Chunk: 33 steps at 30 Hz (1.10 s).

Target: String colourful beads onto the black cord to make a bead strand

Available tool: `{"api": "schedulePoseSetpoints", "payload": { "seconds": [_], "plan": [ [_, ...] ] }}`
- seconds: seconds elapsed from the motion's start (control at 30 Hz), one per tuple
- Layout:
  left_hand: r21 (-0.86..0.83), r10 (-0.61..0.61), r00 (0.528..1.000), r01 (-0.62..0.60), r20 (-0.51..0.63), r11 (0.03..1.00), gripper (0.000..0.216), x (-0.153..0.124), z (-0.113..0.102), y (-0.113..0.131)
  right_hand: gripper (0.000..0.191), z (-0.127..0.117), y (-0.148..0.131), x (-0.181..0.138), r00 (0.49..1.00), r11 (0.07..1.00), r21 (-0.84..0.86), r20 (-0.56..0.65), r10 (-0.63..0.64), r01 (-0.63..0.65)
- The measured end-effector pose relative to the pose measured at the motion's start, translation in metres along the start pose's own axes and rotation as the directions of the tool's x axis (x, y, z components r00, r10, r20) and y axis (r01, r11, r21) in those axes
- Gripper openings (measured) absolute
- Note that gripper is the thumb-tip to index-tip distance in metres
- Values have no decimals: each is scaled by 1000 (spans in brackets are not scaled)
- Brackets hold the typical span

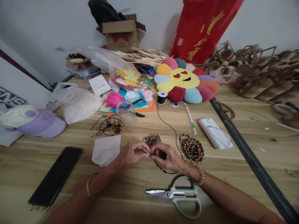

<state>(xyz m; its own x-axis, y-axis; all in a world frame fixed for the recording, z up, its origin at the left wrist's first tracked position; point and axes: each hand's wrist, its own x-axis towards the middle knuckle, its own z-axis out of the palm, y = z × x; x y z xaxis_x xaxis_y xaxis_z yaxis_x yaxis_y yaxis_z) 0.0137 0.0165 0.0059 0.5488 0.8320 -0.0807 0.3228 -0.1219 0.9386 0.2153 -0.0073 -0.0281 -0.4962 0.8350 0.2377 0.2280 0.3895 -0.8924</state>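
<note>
Black cord (171, 127) trails slack from its spool (162, 99). Left hand (132, 154) and right hand (169, 158) meet in fingertip pinches, apparently on the upper end of the bead string (160, 168), partly hidden. Loose beads (153, 139) lie just beyond, likely for easy reach.

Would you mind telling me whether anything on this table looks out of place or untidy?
Yes, mildly: the black cords lie in a loose tangle beside the clear jar, and loose beads sit directly on the tabletop, where they might roll away.
</note>
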Motion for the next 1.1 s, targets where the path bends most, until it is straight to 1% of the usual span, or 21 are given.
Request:
{"api": "schedulePoseSetpoints", "payload": {
  "seconds": [0.07,0.2,0.33,0.43,0.6,0.67,0.8,1.0,1.1],
  "plan": [
    [22,21,999,-20,-28,1000,7,-2,-2,3,10,0,-1,-1,999,999,33,24,26,-27],
    [57,47,998,-44,-51,997,6,-5,-7,5,18,0,-6,-1,995,986,136,40,95,-100],
    [86,70,997,-68,-24,994,6,-3,-4,7,25,2,-8,1,989,945,292,28,148,-149],
    [131,72,997,-72,4,989,8,-1,-1,7,29,5,-6,1,984,930,326,8,179,-172],
    [277,74,997,-67,-17,959,13,3,3,4,31,5,0,1,977,930,301,23,214,-211],
    [297,73,997,-64,-18,953,15,4,3,3,30,5,3,0,979,945,257,25,203,-203],
    [241,58,998,-52,-16,969,11,6,-1,4,26,4,5,0,985,974,151,18,170,-170],
    [161,27,1000,-24,-16,987,10,8,-3,5,21,4,3,1,987,982,104,7,159,-159],
    [141,37,999,-33,-31,989,8,9,-2,5,20,3,2,2,989,988,58,-18,145,-144]
  ]
}}
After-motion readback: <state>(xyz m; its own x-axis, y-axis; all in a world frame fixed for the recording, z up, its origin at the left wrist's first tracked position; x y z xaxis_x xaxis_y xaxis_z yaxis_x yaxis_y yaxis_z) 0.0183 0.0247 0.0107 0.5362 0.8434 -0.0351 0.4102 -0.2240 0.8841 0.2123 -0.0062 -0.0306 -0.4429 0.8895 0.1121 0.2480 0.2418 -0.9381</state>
